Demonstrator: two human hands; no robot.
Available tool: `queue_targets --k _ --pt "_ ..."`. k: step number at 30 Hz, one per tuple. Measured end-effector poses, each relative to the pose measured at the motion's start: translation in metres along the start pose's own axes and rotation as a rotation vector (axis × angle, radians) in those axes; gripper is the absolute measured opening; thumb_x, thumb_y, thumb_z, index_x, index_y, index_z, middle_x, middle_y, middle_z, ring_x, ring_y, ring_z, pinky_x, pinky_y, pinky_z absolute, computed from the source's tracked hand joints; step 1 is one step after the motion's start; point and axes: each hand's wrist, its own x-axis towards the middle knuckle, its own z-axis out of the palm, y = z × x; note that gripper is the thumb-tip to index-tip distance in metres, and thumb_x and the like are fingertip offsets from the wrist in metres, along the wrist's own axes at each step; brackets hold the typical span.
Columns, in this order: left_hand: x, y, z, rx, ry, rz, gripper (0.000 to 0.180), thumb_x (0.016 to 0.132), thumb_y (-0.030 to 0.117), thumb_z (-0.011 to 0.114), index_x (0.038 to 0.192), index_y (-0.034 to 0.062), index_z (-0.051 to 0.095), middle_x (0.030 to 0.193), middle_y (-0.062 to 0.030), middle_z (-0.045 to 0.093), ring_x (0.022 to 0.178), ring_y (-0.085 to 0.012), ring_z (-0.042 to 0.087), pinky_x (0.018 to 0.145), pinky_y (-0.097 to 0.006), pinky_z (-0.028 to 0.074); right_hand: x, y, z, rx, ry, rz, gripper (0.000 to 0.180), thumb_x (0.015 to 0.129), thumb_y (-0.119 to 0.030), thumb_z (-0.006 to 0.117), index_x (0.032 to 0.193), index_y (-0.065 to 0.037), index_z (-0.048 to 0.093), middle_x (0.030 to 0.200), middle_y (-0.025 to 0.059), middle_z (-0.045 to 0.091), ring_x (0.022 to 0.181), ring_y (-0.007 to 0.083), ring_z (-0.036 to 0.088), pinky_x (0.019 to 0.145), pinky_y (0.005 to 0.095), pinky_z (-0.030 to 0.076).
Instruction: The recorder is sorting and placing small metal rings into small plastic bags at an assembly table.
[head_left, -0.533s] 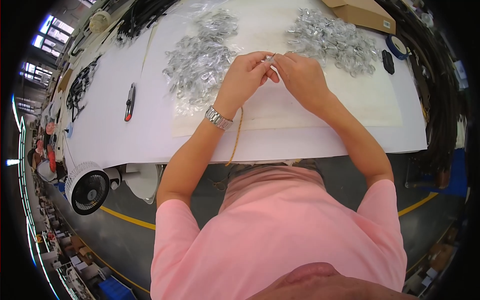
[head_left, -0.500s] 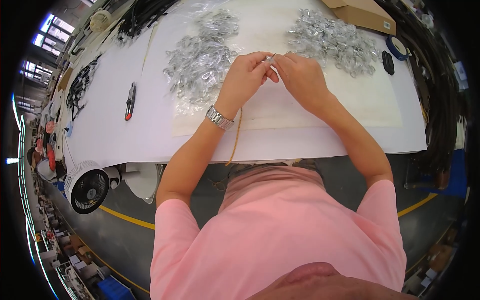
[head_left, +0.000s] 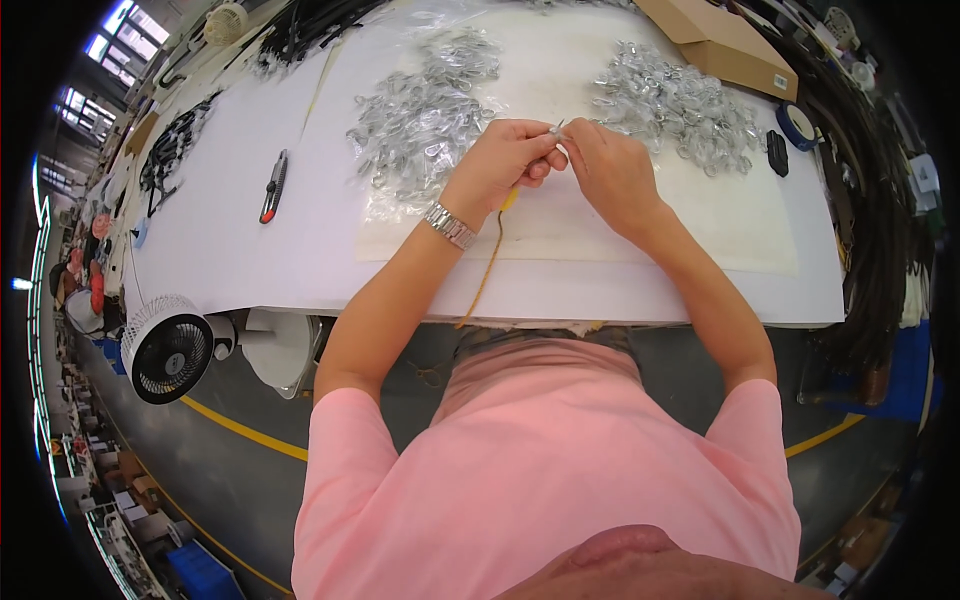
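My left hand [head_left: 500,165] and my right hand [head_left: 612,172] meet over the table with fingertips nearly touching. Between their pinched fingers is a small shiny clear-and-silver piece [head_left: 557,132], partly covered; a thin dark point sticks up beside it. Under my left palm shows a yellow end [head_left: 511,196], attached to a yellow-brown cord [head_left: 489,270] that runs down to the table's front edge. Which tool the yellow end belongs to is hidden. A pile of clear and silver loop-shaped pieces [head_left: 420,125] lies left of my hands, and a similar pile [head_left: 680,110] lies to the right.
A utility knife [head_left: 273,187] lies on the white table [head_left: 300,260] at the left. Black straps [head_left: 172,160] lie farther left. At the far right are a cardboard box [head_left: 730,50], a tape roll [head_left: 797,127] and a black object [head_left: 777,153]. A fan [head_left: 172,362] stands by the front left.
The view has shifted slightly, so the table and piles sit a little differently. My fingers have changed position slightly around the small piece, and the yellow end now shows below my left palm.
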Motion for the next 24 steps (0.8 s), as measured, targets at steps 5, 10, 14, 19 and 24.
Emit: queue_targets --k 5,10,14,19,24 --pt "-0.001 -0.002 0.002 0.165 0.021 0.107 0.022 0.104 0.011 0.057 0.114 -0.0066 0.066 0.084 -0.0049 0.067 0.059 -0.0036 0.044 0.049 -0.021 0.034 0.002 -0.002 -0.002 -0.031 -0.015 0.034 0.009 0.094 -0.009 0.065 0.094 -0.007 0.056 0.081 0.0107 0.067 0.071 0.0307 0.067 0.059 0.04 0.052" --pt "0.014 -0.003 -0.024 -0.12 -0.136 -0.046 0.025 0.103 0.011 0.059 0.119 -0.0071 0.066 0.081 -0.0036 0.065 0.058 -0.0035 0.042 0.049 -0.02 0.033 0.005 0.005 0.005 -0.009 0.04 0.033 0.008 0.097 -0.012 0.066 0.096 -0.007 0.06 0.082 0.0097 0.068 0.07 0.0299 0.067 0.058 0.0398 0.052" --pt "0.016 0.003 -0.036 -0.135 -0.223 -0.021 0.026 0.103 0.009 0.057 0.121 -0.0069 0.066 0.082 -0.0028 0.065 0.058 -0.0035 0.042 0.048 -0.02 0.033 0.01 0.006 0.001 0.005 0.02 0.103 0.01 0.096 -0.013 0.068 0.103 -0.008 0.063 0.086 0.0094 0.071 0.07 0.0282 0.069 0.058 0.0395 0.051" --pt "0.014 0.011 -0.046 -0.047 -0.016 0.127 0.026 0.104 0.007 0.055 0.122 -0.0076 0.066 0.082 -0.0022 0.065 0.058 -0.0031 0.043 0.048 -0.019 0.033 0.021 0.04 -0.025 -0.273 0.101 0.306 0.023 0.092 -0.011 0.071 0.114 -0.01 0.067 0.093 0.0103 0.074 0.087 0.0307 0.071 0.075 0.0438 0.055" --pt "0.017 0.012 -0.085 -0.279 0.329 0.343 0.024 0.1 0.003 0.053 0.112 -0.0104 0.068 0.076 -0.0028 0.062 0.055 -0.004 0.045 0.044 -0.02 0.034 0.029 0.04 -0.001 -0.225 0.144 -0.078 0.026 0.093 -0.017 0.07 0.116 -0.006 0.068 0.096 0.0089 0.075 0.095 0.0313 0.07 0.083 0.0428 0.054"
